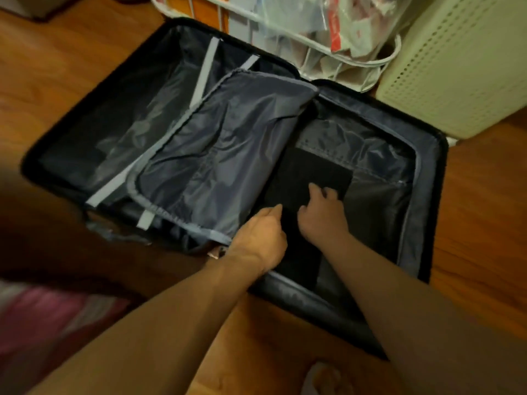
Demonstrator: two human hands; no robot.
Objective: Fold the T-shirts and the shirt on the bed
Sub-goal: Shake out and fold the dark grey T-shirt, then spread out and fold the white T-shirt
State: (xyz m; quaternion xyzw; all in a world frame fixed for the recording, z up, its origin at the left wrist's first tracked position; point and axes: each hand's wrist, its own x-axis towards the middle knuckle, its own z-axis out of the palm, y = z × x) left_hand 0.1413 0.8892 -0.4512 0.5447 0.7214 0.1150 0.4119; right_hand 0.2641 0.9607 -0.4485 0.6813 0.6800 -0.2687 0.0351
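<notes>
Right hand point(323, 215) laid on folded black garment point(310, 178), fingers spread and bent, pressing; clamp not confirmed. Left hand point(261, 235) loosely curled at garment's left edge, nothing seen held. Garment lies in right half of open suitcase point(427, 178) on wooden floor. Judged soft, light, limp; best taken under both folded edges. Counted: one garment, one suitcase, two hands.
</notes>
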